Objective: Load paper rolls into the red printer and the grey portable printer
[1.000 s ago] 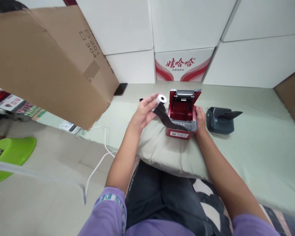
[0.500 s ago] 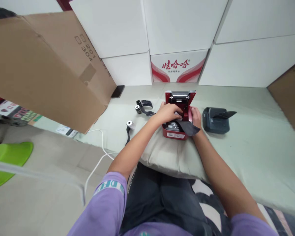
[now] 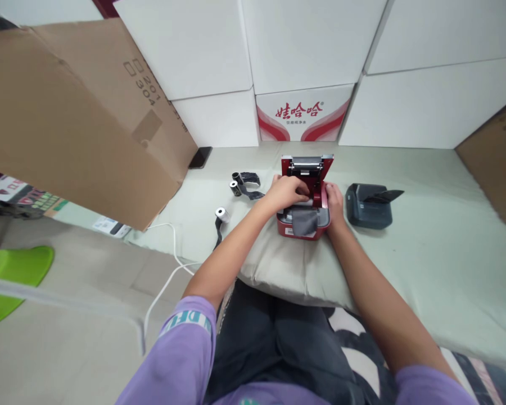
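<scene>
A small red printer [image 3: 287, 228] stands on the padded surface with its lid [image 3: 307, 163] raised at the back. My left hand [image 3: 287, 190] reaches into its open compartment, fingers curled on a paper roll [image 3: 306, 202] that is mostly hidden under them. From the roll a dark strip of paper [image 3: 305, 221] hangs over the printer's front. Against the printer's right side, my right hand [image 3: 334, 199] grips the casing. Left of the printer lie small rolls [image 3: 235, 188] with dark strips trailing, and a white roll [image 3: 222, 215] nearer the edge.
A black printer [image 3: 369, 209] with a dark strip sticking out sits to the right. White boxes [image 3: 303, 115] form a wall behind. At the left stands a large cardboard sheet [image 3: 88, 124], with a phone [image 3: 200, 157] beside it. A white cable [image 3: 175, 242] hangs off the front edge.
The dark strip, earlier slanting right over my right wrist, now hangs straight down the printer's front. The roll has gone lower into the compartment under my left fingers.
</scene>
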A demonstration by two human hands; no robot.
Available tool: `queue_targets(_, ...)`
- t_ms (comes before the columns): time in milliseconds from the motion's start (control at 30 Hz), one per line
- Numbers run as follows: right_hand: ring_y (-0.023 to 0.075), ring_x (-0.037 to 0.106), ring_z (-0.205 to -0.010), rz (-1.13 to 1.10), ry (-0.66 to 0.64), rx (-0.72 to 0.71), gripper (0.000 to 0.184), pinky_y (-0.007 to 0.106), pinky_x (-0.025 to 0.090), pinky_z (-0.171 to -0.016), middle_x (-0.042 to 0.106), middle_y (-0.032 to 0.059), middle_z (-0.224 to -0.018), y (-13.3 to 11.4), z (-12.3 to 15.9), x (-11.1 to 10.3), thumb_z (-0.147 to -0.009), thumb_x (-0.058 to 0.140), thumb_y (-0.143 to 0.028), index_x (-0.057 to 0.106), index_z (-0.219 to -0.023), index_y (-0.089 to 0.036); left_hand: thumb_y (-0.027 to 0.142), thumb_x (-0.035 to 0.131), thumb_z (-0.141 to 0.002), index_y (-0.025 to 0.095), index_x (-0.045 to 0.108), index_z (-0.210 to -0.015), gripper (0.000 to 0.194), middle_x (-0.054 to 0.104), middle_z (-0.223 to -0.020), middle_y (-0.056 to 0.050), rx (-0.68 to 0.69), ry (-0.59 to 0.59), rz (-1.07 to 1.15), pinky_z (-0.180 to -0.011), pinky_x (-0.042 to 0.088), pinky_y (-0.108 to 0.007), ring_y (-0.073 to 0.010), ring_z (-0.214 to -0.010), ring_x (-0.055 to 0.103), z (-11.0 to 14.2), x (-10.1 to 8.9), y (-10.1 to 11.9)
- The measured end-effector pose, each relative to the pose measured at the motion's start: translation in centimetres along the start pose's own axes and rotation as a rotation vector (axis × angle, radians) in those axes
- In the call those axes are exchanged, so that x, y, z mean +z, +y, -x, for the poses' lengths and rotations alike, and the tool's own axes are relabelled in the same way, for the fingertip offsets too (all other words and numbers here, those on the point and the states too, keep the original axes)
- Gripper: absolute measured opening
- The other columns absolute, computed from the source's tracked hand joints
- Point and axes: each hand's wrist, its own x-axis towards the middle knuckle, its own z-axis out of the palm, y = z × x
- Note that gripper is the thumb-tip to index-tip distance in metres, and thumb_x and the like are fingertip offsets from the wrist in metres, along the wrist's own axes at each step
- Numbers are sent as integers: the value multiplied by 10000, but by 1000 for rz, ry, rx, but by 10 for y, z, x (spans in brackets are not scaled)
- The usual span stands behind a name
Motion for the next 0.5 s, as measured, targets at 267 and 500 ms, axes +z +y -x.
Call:
queue_targets(267, 255, 547, -1344, -92, -130, -129, 621, 428, 446, -1118, 625, 72, -1385, -1, -13, 1, -822, 555, -674, 588, -1294, -273, 452, 550, -992, 254, 777, -1116, 326, 798, -1100, -40, 46, 32, 27, -1126, 283, -490, -248, -1079, 675, 31, -9, 9)
queue_targets(500, 251, 541, -1340, -153, -208, -89, 561, 444, 468, -1101, 611, 24, -1397, -15, -10, 3, -845, 515, -717, 593, -1256, -343, 527, 749, -862, 312, 652, -1367, 558, 606, -1454, -108, 332, 258, -283, -1140, 224, -537, -318, -1335, 492, 105, 15, 3)
